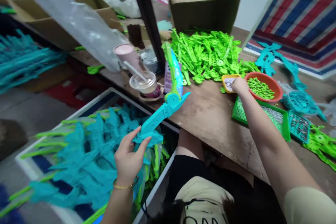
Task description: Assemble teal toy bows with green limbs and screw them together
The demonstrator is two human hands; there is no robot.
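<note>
My left hand (130, 154) is closed around the lower end of a teal plastic toy part (157, 117), holding it tilted over the table's near edge. A lime-green plastic arm (171, 66) is joined to its upper end and points away from me. On the right, my right hand (239, 85) dips its fingers into a small yellow tray (223, 83) of small pale pieces. The fingers look drawn together, and whatever is between them is hidden. Beside that hand stand an orange-red bowl (278, 89) of small green pieces and a green basket (237, 113) with small metal parts.
Lime-green parts (210, 54) lie heaped before a cardboard box (204, 10). A lidded drink cup (144, 84) and a pink tumbler (127, 56) stand near the dark post (148, 14). Below left, a crate (28, 161) holds many teal-and-green pieces. A teal basket (299, 126) sits right.
</note>
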